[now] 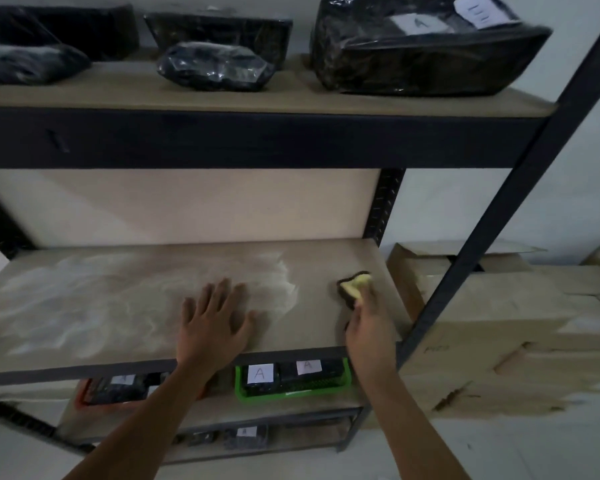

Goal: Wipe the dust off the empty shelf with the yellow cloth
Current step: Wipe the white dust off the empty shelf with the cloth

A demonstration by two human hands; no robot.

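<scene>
The empty middle shelf (326, 258) is a tan board in a dark metal rack. White dust (94, 299) covers its left and middle parts, while the right part looks bare. My right hand (368, 320) grips the yellow cloth (355, 285), which has a dark underside, and holds it on the right end of the shelf. My left hand (215, 317) lies flat on the board near its front edge, fingers spread, at the right border of the dust.
Black wrapped parcels (413, 50) sit on the shelf above. A green basket (291, 379) and an orange one (115, 389) with labelled items stand on the shelf below. Cardboard boxes (506, 327) are stacked to the right of the dark rack post (513, 188).
</scene>
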